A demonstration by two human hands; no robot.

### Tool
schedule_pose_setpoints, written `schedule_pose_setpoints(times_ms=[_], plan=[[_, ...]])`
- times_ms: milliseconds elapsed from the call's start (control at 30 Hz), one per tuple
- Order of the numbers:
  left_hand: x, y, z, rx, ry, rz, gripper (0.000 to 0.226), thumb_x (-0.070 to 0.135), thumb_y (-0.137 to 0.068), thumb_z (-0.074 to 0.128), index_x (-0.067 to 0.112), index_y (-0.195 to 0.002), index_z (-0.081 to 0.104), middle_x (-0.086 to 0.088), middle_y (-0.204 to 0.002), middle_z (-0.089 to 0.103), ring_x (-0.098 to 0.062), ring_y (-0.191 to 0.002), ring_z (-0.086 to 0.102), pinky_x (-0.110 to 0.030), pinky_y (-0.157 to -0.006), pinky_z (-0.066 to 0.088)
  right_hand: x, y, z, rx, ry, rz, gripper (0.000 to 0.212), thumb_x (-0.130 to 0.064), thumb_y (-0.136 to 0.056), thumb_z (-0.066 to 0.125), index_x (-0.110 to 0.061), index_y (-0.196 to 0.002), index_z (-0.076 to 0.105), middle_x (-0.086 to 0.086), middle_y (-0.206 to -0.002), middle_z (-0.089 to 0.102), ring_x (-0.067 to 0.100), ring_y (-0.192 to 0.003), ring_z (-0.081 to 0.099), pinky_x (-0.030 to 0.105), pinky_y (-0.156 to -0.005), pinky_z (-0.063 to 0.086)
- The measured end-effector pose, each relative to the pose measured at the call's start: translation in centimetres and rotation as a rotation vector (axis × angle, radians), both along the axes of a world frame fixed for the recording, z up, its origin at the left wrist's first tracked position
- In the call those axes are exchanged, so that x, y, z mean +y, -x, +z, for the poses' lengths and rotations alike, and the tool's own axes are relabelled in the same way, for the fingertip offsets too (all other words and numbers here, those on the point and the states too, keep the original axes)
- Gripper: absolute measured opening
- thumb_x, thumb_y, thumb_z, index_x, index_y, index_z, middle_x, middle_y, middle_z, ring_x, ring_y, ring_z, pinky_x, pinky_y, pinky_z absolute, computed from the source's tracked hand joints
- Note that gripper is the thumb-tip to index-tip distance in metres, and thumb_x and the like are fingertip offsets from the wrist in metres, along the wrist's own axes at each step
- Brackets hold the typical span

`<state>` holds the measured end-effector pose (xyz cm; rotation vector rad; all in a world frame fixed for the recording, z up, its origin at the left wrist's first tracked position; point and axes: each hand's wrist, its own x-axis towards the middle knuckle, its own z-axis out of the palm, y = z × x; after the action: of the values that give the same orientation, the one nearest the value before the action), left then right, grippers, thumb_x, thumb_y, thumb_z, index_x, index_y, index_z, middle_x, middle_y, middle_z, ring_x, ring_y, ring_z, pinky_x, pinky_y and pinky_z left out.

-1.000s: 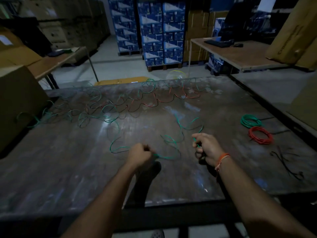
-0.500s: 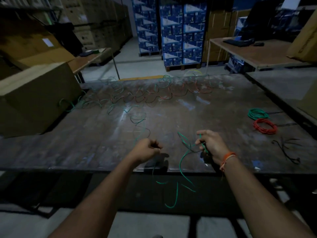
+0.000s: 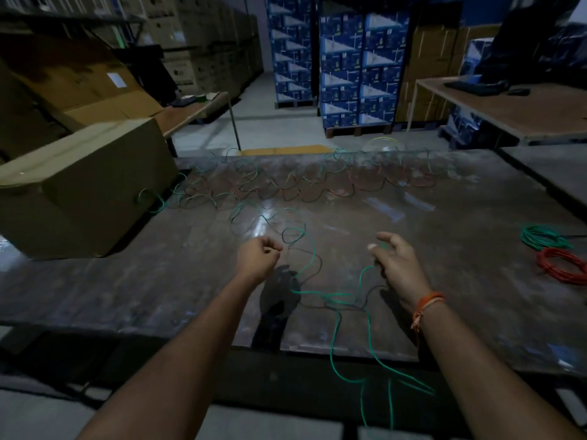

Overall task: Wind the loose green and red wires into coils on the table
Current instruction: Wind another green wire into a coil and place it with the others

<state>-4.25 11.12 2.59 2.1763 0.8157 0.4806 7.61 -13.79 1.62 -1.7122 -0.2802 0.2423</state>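
A long loose green wire [image 3: 313, 258] runs from a tangle of green and red wires [image 3: 286, 185] along the table's far side down to my hands. My left hand [image 3: 259, 260] is curled in a fist and grips the wire at its thumb side. My right hand [image 3: 395, 263] pinches the same wire between thumb and fingers. Between the hands the wire sags, crosses the front edge of the table [image 3: 158, 281] and hangs below it. A wound green coil [image 3: 540, 237] and a wound red coil [image 3: 562, 265] lie at the right.
A large cardboard box [image 3: 79, 185] sits on the table's left side, touching the wire tangle. Another table [image 3: 524, 112] with a keyboard stands at the back right. Stacked blue cartons [image 3: 359, 74] fill the background.
Both hands have drawn the green wire toward the near edge. The loop that lay on the table now hangs over the front edge. My hands are a little further apart.
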Motion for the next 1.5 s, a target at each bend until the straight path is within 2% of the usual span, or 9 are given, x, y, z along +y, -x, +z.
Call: schedule_pose_setpoints(times_ms=[100,200,367,533,700,1033,1133,1300,1500], plan=[[4.3,-0.9,-0.2,0.01,0.016,0.013,0.019,0.005,-0.085,0.059,0.019,-0.085,0.073,0.006,-0.067,0.063,-0.001,-0.052,0.056,-0.008,-0.042,0.035,4.9,-0.6,0.1,-0.132,0.249,0.091,0.056,-0.043,-0.081,0.079,-0.019,-0.128,0.06,0.007,-0.103,0.067,0.021,-0.095,0.063,0.034,-0.087,0.052],[8.9,-1.8,-0.9,-0.002,0.031,0.021,0.022,0.002,-0.08,0.059,0.021,-0.077,0.072,0.003,-0.063,0.063,0.003,-0.045,0.054,-0.016,-0.049,0.037,10.7,-0.7,0.5,-0.213,0.357,0.127,0.062,-0.039,-0.082,0.081,-0.014,-0.133,0.058,0.012,-0.1,0.07,0.026,-0.095,0.066,0.035,-0.088,0.052],[17.3,-4.4,-3.1,0.064,0.003,0.013,0.018,0.01,-0.074,0.056,0.024,-0.073,0.067,-0.007,-0.118,0.057,-0.012,-0.109,0.05,-0.015,-0.085,0.037,18.3,-1.8,0.0,-0.202,0.439,0.149,0.075,-0.041,-0.08,0.082,-0.011,-0.141,0.05,0.013,-0.124,0.067,0.029,-0.115,0.063,0.027,-0.089,0.045],[22.6,-7.7,-5.0,0.184,0.01,-0.105,0.018,0.012,-0.079,0.067,0.017,-0.094,0.075,-0.022,-0.129,0.061,-0.019,-0.147,0.023,-0.01,-0.1,0.025,21.6,-5.2,-2.8,-0.013,0.468,0.077,0.101,-0.037,-0.081,0.081,-0.013,-0.159,0.022,0.016,-0.149,0.05,0.031,-0.134,0.051,0.035,-0.108,0.042],[23.3,-9.3,-6.2,0.298,-0.05,-0.241,0.029,0.02,-0.079,0.062,0.013,-0.102,0.077,-0.01,-0.104,0.074,-0.027,-0.108,0.064,-0.018,-0.07,0.037,23.5,-6.9,-3.8,0.063,0.553,0.259,0.064,-0.025,-0.084,0.081,-0.004,-0.137,0.053,0.012,-0.134,0.062,0.025,-0.119,0.06,0.036,-0.106,0.045],[16.1,0.0,-5.9,0.368,-0.165,0.011,0.018,0.027,-0.081,0.068,0.016,-0.09,0.078,-0.005,-0.089,0.076,-0.023,-0.092,0.07,-0.025,-0.07,0.047,19.1,-0.7,-6.8,0.13,0.362,0.445,0.033,-0.004,-0.086,0.074,-0.004,-0.118,0.067,0.013,-0.115,0.071,0.026,-0.1,0.067,0.048,-0.096,0.054],[11.3,3.9,-4.3,0.427,-0.165,0.027,0.019,0.026,-0.079,0.069,0.009,-0.07,0.069,-0.007,-0.067,0.067,-0.023,-0.074,0.067,-0.024,-0.055,0.039,14.8,1.5,-5.9,0.106,0.367,0.504,0.01,-0.004,-0.087,0.074,-0.001,-0.096,0.072,0.009,-0.08,0.069,0.021,-0.076,0.06,0.036,-0.078,0.053],[1.8,9.3,-0.6,0.769,0.283,-0.273,0.027,0.019,-0.093,0.061,0.013,-0.068,0.07,0.0,-0.045,0.06,-0.009,-0.032,0.047,-0.012,-0.034,0.026,6.1,4.6,-4.2,0.189,0.301,0.498,0.013,-0.002,-0.089,0.069,-0.004,-0.076,0.071,0.013,-0.068,0.059,0.009,-0.051,0.055,0.018,-0.051,0.049],[-2.4,12.3,-1.0,0.948,0.516,-0.303,0.034,0.035,-0.098,0.056,0.011,-0.081,0.075,-0.019,-0.078,0.072,-0.017,-0.059,0.065,-0.019,-0.05,0.033,-0.3,6.9,-2.4,0.273,0.242,0.454,0.017,0.0,-0.089,0.067,-0.002,-0.072,0.069,0.009,-0.053,0.055,0.017,-0.043,0.048,0.021,-0.044,0.043]])
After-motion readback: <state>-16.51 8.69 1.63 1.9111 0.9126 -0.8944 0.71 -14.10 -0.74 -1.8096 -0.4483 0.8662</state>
